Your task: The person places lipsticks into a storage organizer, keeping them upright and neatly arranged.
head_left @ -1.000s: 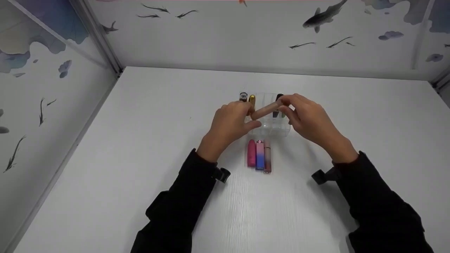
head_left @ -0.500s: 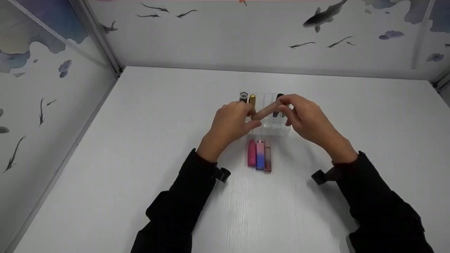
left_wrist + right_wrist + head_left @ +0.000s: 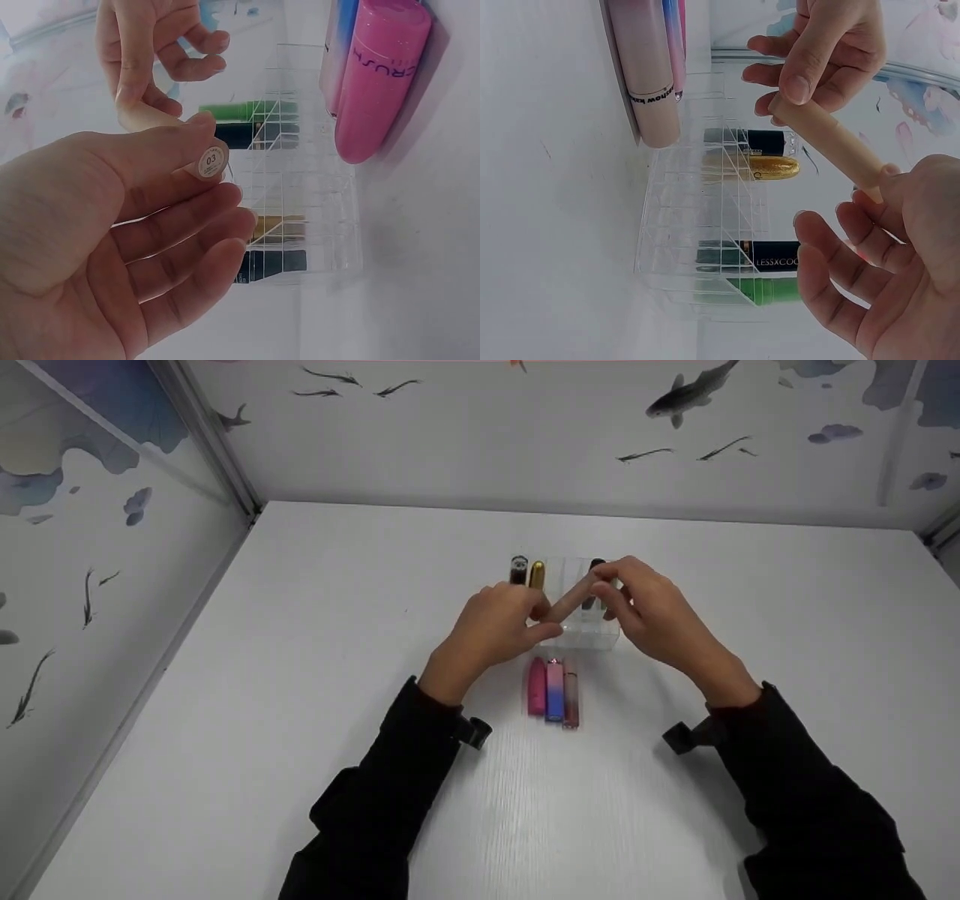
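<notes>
My left hand (image 3: 499,622) and right hand (image 3: 652,611) hold a slim beige lipstick tube (image 3: 829,142) by its two ends, slanting above a clear divided organizer (image 3: 596,641). In the left wrist view, the left thumb and forefinger pinch the end with a round "03" label (image 3: 211,160); the other fingers are loosely bent. The right thumb and forefinger pinch the far end. In the organizer stand a black tube with a clear top (image 3: 769,141), a gold tube (image 3: 776,167), a black lettered tube (image 3: 772,255) and a green tube (image 3: 776,289).
In front of the organizer, a bright pink tube (image 3: 537,686), a pink-and-blue tube (image 3: 554,690) and a pinkish-brown tube (image 3: 571,701) lie side by side on the white table (image 3: 337,622). White panels with fish prints (image 3: 465,450) border the back and left.
The left hand has lowered slightly toward the person, and the beige lipstick tube slants more steeply. The right hand has shifted slightly up. The other tubes have stayed in place.
</notes>
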Demonstrator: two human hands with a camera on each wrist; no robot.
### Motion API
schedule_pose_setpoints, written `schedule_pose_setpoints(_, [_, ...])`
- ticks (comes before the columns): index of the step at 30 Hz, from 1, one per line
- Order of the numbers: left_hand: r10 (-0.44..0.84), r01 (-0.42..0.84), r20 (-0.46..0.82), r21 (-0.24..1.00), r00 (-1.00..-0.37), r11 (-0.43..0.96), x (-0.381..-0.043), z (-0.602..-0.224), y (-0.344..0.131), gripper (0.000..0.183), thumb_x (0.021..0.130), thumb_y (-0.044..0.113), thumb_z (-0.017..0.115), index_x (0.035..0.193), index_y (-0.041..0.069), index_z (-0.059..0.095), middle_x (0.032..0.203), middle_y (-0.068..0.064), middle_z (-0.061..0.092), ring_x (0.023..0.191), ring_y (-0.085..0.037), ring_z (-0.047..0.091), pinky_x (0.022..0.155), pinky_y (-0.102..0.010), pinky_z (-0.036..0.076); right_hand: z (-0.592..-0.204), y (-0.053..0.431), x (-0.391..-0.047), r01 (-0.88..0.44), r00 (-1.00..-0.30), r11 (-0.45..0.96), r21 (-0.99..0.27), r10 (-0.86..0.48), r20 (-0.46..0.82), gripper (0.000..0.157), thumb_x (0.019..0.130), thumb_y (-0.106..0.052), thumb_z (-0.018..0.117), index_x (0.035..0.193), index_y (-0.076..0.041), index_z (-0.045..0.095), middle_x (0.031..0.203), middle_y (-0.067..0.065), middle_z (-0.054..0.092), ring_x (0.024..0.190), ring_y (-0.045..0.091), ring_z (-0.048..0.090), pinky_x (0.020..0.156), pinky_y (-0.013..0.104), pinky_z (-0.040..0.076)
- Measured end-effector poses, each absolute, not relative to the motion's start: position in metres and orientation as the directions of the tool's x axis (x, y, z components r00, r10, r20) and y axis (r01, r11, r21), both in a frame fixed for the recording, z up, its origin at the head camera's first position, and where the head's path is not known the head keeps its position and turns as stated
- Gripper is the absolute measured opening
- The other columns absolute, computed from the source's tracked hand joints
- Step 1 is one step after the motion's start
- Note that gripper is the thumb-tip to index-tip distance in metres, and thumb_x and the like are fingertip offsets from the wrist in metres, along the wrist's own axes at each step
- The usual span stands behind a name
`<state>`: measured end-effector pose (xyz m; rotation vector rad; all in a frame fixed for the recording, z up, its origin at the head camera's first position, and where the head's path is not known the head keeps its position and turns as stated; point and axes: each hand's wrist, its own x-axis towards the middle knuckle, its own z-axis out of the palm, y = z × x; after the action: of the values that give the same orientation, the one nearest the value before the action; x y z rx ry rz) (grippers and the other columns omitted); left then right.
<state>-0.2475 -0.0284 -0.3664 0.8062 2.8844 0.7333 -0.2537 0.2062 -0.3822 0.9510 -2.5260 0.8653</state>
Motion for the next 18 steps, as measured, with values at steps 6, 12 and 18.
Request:
schedule_pose_setpoints(6, [0.524,0.492,0.067,0.462,-0.849,0.738,-0.247,-0.366,-0.027,0.030,0.096,0.036,0.071,0.108,0.009,0.076,0.093,0.001,0.074,0.076,-0.013,0.057,0.069,-0.029,0.046,-0.383,0.205,-0.254,-0.671,-0.740,0.567,-0.477,-0.478,0.473,0.024,0.105,-0.013,0.056,0.124,0.002,0.058,0.112,0.013,0.061,0.087,0.019,0.061,0.072,0.021,0.048])
schedule_pose_setpoints(12, [0.539,0.490,0.033,0.466,-0.842,0.737,-0.246,-0.365,-0.025,0.029,0.095,0.038,0.072,0.103,0.009,0.077,0.083,0.002,0.070,0.071,-0.012,0.055,0.063,-0.025,0.043,-0.384,0.197,-0.249,-0.579,-0.815,0.534,-0.616,-0.400,0.419,0.031,0.106,-0.015,0.054,0.133,0.000,0.060,0.113,0.010,0.066,0.092,0.014,0.060,0.074,0.018,0.049])
schedule_pose_setpoints(18, [0.568,0.507,0.008,0.460,-0.823,0.729,-0.243,-0.362,-0.023,0.030,0.096,0.039,0.071,0.101,0.010,0.077,0.076,0.002,0.066,0.068,-0.012,0.054,0.059,-0.024,0.042,-0.381,0.193,-0.245,-0.476,-0.875,0.469,-0.744,-0.333,0.351,0.034,0.106,-0.018,0.055,0.135,-0.002,0.062,0.118,0.011,0.068,0.101,0.021,0.064,0.082,0.016,0.050])
